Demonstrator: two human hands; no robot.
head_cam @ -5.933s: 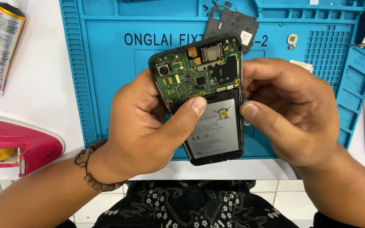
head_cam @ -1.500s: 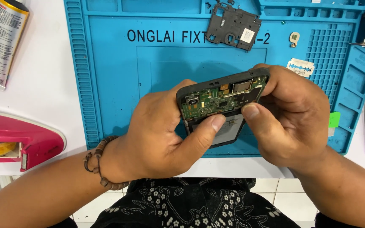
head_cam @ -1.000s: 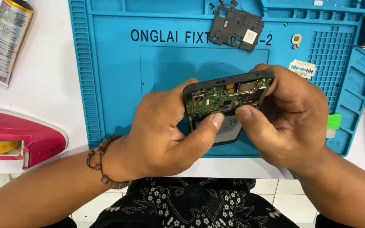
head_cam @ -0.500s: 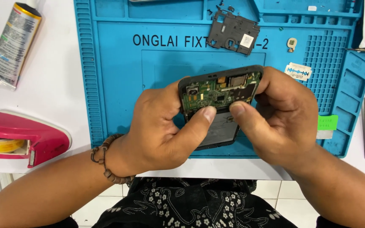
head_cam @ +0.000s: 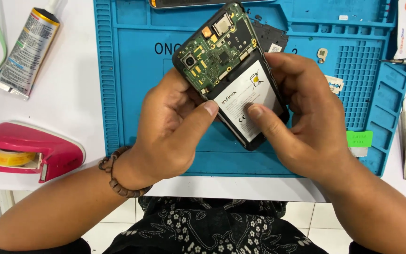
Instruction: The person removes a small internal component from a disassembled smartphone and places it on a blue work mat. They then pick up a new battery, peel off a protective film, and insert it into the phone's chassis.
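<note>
Right now I hold the opened phone point(head_cam: 233, 70) above the blue mat point(head_cam: 132, 84), long axis running far-left to near-right; left hand point(head_cam: 175, 131) and right hand point(head_cam: 301, 122) both grip it, thumbs on the battery point(head_cam: 245, 101).

The opened phone point(head_cam: 229, 70) shows a matt green circuit board with small metal parts, and a battery under a smooth white paper label. The blue mat point(head_cam: 142, 94) looks like matt ribbed rubber; the pink tape dispenser point(head_cam: 48, 150) is glossy plastic.
</note>
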